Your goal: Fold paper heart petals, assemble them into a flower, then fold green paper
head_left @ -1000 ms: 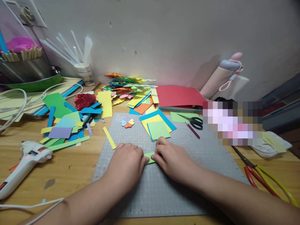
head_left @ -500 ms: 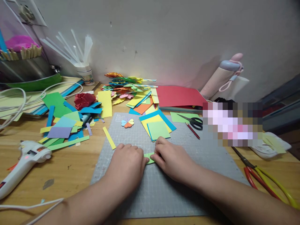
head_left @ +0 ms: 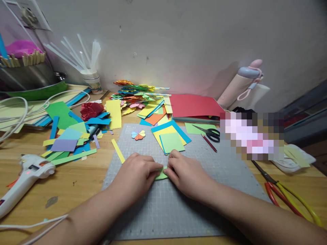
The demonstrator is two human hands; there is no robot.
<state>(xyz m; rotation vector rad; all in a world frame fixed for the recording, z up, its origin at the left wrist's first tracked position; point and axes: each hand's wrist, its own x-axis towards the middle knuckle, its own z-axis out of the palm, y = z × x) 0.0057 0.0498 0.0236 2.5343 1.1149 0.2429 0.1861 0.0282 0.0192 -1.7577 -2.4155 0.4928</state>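
Between my hands a small light green piece of paper [head_left: 160, 176] lies on the grey cutting mat [head_left: 168, 214]. My left hand [head_left: 139, 173] pinches its left part with thumb and index finger. At its right end, the closed fingers of my right hand [head_left: 185, 173] grip the paper, hiding that edge. Just beyond them rests a stack of square sheets, with a light green square [head_left: 172, 143] on top of yellow and blue. A small multicoloured paper flower [head_left: 138, 134] lies on the mat's far left part, near a yellow strip [head_left: 118, 151].
Left are a glue gun [head_left: 32, 177], paper scraps [head_left: 65, 141] and a cup of clear sticks [head_left: 92, 80]. Black scissors [head_left: 213, 133] and a dark red pencil [head_left: 209, 143] lie right, with red-and-yellow-handled scissors [head_left: 286, 194] farther out. A red sheet [head_left: 195, 106] sits at the back.
My left hand's index finger has stretched forward over the green paper, and its thumb has shifted back a little. My right hand has stayed nearly in place. The view has moved slightly.
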